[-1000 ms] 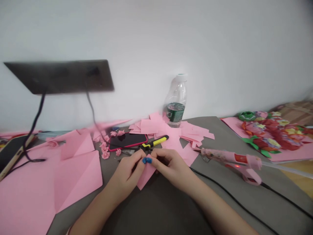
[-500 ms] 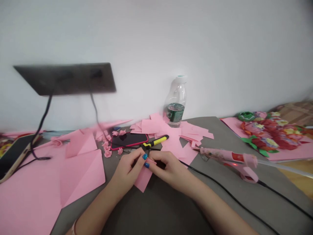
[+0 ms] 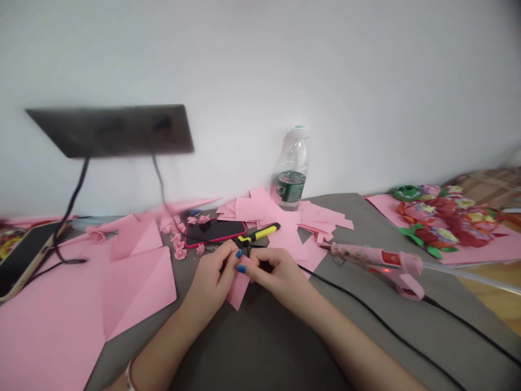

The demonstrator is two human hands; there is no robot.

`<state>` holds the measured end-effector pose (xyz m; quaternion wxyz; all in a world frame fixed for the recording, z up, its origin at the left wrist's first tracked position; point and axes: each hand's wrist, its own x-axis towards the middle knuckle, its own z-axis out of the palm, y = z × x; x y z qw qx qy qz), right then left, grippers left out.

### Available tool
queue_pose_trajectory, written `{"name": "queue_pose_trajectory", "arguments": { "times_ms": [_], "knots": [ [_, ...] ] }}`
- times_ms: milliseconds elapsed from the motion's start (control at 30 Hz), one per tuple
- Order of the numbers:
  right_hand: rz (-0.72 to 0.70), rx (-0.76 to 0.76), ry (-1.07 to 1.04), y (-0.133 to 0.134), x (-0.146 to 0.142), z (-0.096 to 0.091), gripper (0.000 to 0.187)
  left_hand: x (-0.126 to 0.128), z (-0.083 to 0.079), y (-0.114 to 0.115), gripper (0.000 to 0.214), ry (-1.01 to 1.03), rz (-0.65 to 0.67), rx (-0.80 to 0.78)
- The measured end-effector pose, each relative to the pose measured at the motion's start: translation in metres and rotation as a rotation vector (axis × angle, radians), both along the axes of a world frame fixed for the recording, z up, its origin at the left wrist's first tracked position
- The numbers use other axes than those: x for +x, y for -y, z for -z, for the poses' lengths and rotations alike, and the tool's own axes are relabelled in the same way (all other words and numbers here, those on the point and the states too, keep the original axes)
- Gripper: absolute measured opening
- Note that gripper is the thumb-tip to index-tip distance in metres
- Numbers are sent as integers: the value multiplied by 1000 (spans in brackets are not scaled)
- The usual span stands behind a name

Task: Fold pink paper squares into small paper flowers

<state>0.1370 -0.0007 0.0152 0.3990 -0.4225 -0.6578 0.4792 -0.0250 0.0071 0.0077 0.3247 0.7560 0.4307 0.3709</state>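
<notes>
A small strip of pink paper (image 3: 237, 293) is pinched between both hands above the grey table. My left hand (image 3: 214, 275) grips its left side, thumb pressed near the upper end. From the other side my right hand (image 3: 280, 275) is closed on the paper's top, thumb almost meeting the left one. The fingers hide the paper's upper end. Just beyond the hands lie a yellow-and-black utility knife (image 3: 260, 233) and a phone with a red edge (image 3: 215, 232). Several little folded pink paper roses (image 3: 179, 247) lie left of that phone.
A pink glue gun (image 3: 378, 260) with a glowing red light rests at right, its black cord crossing the table. Cut pink papers (image 3: 321, 217) surround a plastic bottle (image 3: 292, 168). Large pink sheets (image 3: 49, 304) and another phone (image 3: 26, 258) are left; paper flowers (image 3: 448, 217) are right.
Both hands have risen slightly with the pink paper, and its hanging part looks narrower and turned. The thumbs have shifted a little. The view has moved slightly.
</notes>
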Motion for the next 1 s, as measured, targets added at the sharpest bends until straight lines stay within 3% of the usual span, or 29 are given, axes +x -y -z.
{"name": "queue_pose_trajectory", "arguments": {
  "times_ms": [267, 500, 700, 1000],
  "knots": [
    [4, 46, -10, 0, 2, 0, 49, -1, 0, 0, 29, -9, -28, -8],
    [20, -37, -29, 0, 3, 5, 54, -1, 1, 2, 30, 16, -24, -42],
    [-40, 52, 28, 2, 4, -1, 43, -1, 2, 3, 31, 64, -119, -70],
    [-47, 82, 19, 2, 3, -1, 45, 2, 0, 4, 29, 92, -115, -33]
  ]
}}
